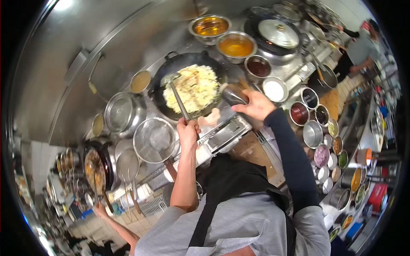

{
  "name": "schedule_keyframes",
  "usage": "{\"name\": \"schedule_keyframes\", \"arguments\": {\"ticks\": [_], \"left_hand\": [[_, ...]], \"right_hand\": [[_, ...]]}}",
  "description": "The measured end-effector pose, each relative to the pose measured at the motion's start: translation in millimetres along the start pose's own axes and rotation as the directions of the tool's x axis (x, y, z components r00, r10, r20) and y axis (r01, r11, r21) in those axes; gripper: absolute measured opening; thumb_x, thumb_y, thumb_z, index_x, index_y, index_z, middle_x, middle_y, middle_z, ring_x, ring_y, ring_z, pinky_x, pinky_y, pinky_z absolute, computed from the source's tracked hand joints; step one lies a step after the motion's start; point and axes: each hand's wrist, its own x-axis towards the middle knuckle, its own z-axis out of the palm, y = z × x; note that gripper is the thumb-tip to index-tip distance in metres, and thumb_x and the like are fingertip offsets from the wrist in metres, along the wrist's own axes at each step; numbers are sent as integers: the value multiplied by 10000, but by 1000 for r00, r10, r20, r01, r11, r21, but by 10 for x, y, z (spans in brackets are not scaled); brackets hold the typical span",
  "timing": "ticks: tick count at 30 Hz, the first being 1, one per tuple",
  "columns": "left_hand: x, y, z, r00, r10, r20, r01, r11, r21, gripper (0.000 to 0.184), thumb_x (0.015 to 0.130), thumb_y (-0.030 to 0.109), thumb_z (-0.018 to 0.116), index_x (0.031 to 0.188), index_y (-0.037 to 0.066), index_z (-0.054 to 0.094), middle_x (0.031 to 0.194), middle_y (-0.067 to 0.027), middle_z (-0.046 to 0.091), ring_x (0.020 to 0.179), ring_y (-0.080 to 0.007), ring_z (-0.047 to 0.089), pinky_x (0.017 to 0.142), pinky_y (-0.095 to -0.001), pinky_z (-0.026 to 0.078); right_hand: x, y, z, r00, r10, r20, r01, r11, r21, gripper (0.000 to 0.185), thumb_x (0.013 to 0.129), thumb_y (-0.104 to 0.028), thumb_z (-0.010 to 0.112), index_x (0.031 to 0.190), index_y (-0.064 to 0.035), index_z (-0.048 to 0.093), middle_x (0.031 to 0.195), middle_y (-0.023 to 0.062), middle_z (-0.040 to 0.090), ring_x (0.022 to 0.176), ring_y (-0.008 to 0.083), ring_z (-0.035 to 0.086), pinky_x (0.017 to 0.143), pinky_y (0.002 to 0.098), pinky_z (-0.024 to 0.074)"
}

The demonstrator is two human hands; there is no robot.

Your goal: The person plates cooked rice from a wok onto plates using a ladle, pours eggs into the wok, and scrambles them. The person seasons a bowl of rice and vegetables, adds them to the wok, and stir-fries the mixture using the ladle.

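Note:
A black two-handled wok (159,97) sits on the stove in front of me, holding a heap of pale yellow-white rice (194,87) with brown streaks on top. My left hand (188,130) is closed around the metal handle of a ladle (180,101), whose head rests at the left side of the rice. At the wok's right rim, my right hand (256,105) grips a dark sauce bottle (234,94). The bottle is tilted, its pale neck pointing toward the rice.
Two steel bowls of amber oil (235,45) stand behind the wok, near a lidded pan (278,33). White granules fill a bowl (275,89) at right. A large strainer (154,140) lies left. Another person's hand (101,210) works at a second wok (95,168); a person (363,51) stands far right.

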Motion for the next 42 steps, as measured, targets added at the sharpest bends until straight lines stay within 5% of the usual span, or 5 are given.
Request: {"name": "schedule_keyframes", "arguments": {"ticks": [9, 20, 28, 35, 42], "left_hand": [[-112, -1476, 1082, 753, -460, 470, 536, 843, -35, 120, 1033, 142, 593, 1043, 24, 612, 992, -130, 662, 980, -260, 648, 933, -408, 578], [-1739, -2190, 2070, 67, -835, 546, 225, 546, 807, 170, 1018, 137, 627, 1142, 20, 613, 939, -161, 738, 784, -231, 732, 681, -338, 620], [-2103, -2030, 2601, 241, -748, 618, 246, 663, 707, 201, 1015, 130, 635, 1180, 15, 620, 1002, -153, 744, 809, -210, 735, 700, -315, 616], [-2082, -2086, 1915, 430, -706, 563, 329, 704, 630, 197, 1007, 160, 640, 1115, 0, 601, 903, -90, 688, 752, -179, 707, 651, -299, 597], [-1485, -1861, 993, 728, -488, 482, 213, 829, 517, 200, 995, 154, 630, 1116, 8, 566, 909, -96, 674, 813, -175, 705, 686, -303, 581]], "right_hand": [[-3037, 7, -900, 593, 24, -805, 584, 676, 449, 837, 804, -180, 898, 1501, 21, 481, 1410, 93, 597, 1319, 178, 527, 1141, 358, 405], [-7848, -731, -1167, -567, -555, -608, -795, 563, 227, 454, 916, -318, 834, 1163, 34, 688, 1084, 64, 751, 951, 140, 684, 883, 286, 526], [-9197, -283, -844, -216, -623, -752, -926, -113, 359, 452, 938, -253, 804, 1263, 23, 653, 1202, 130, 702, 1031, 225, 674, 914, 355, 525], [-6416, 1207, -966, -365, -393, -844, -546, 825, -148, 328, 1016, -208, 700, 1219, 33, 613, 969, 120, 707, 814, 218, 689, 740, 369, 585], [-2088, 2948, 376, 780, 253, -572, 87, 862, 500, 367, 1034, -216, 686, 1337, -15, 640, 1148, 77, 693, 981, 157, 671, 852, 310, 562]]}}
